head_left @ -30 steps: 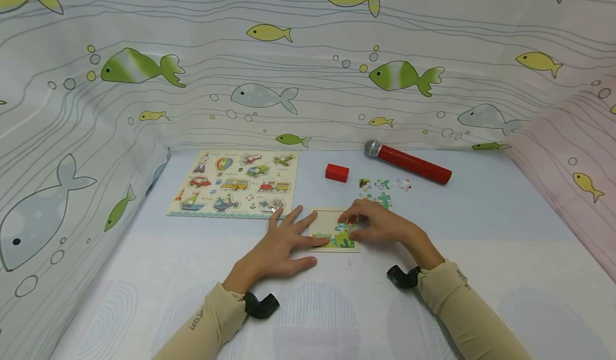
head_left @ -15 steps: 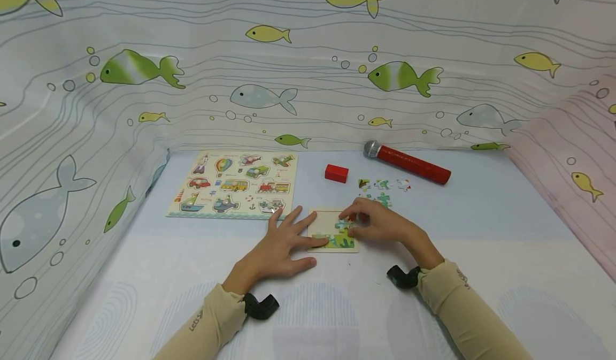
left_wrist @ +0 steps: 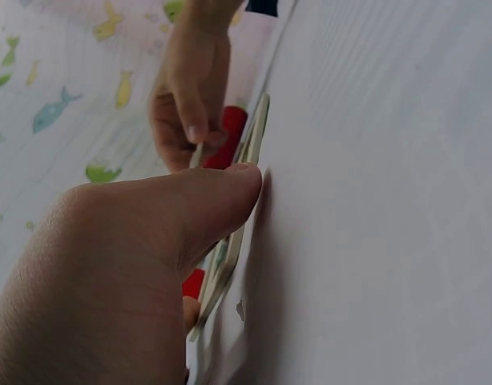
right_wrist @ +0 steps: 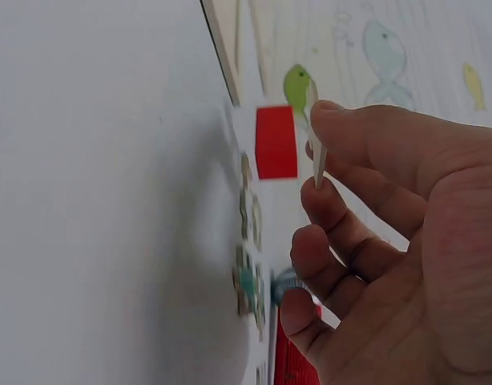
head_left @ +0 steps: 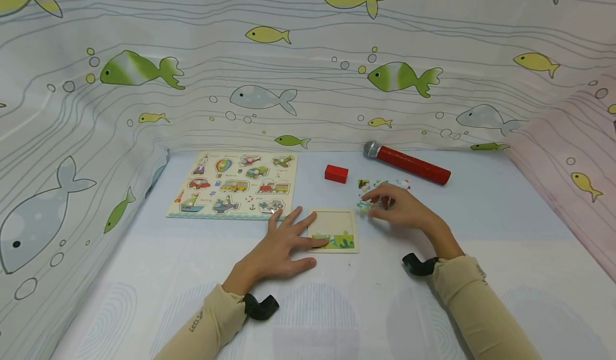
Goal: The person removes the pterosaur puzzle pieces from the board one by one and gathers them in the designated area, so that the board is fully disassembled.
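Note:
A small wooden puzzle tray (head_left: 337, 222) lies before me, with green jigsaw pieces (head_left: 344, 240) along its bottom row. My left hand (head_left: 279, 252) is spread over its left side, one finger resting on the bottom row. To the right of the tray, my right hand (head_left: 401, 208) is raised over the loose jigsaw pieces (head_left: 363, 184) and partly covers them. In the right wrist view it pinches a jigsaw piece (right_wrist: 318, 152), seen edge-on, between thumb and fingers. From the left wrist, the tray's edge (left_wrist: 258, 136) shows beyond my thumb.
A picture puzzle board (head_left: 233, 186) with vehicles lies at the back left. Behind the loose pieces are a red block (head_left: 336, 173) and a red toy microphone (head_left: 409, 162). A fish-patterned cloth wall (head_left: 308, 98) closes off the back and sides.
My right hand has lifted a jigsaw piece out of the tray's right side and carried it right and away from me, over the loose pieces. The left hand has stayed put.

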`<state>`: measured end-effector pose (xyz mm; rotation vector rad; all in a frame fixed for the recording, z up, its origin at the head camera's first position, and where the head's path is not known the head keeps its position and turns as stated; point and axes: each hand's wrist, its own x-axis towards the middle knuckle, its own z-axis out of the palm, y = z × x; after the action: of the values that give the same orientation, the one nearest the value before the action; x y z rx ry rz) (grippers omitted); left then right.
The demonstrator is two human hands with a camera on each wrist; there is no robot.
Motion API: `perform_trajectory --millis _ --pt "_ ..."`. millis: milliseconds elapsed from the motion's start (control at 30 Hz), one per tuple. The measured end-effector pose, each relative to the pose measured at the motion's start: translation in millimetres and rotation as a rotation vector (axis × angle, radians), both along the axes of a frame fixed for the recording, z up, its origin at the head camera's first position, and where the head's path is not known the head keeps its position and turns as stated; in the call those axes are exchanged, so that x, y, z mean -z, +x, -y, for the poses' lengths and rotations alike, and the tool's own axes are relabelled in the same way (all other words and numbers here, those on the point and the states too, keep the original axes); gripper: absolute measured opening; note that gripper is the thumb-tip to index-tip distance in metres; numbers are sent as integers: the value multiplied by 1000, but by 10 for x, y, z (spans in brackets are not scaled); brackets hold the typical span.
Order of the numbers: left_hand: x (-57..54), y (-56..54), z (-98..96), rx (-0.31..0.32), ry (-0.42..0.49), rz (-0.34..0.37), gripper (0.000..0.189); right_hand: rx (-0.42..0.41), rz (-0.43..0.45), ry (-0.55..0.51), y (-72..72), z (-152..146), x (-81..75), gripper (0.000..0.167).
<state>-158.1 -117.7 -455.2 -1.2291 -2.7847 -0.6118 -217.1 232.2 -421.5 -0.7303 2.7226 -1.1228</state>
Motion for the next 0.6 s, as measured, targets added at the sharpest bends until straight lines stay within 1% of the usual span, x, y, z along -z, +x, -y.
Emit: perform_trajectory --millis 167,267,400,600 --pt "-4 3 -4 0 3 1 46 87 7 11 -35 -191 -25 33" --pt "-3 4 -3 2 6 -3 45 128 26 24 -47 -290 -27 33" --pt "4 1 -2 2 3 0 45 165 47 37 -54 -402 -20 33" --pt "20 -11 -4 3 6 -1 45 191 51 44 -61 -523 10 35"
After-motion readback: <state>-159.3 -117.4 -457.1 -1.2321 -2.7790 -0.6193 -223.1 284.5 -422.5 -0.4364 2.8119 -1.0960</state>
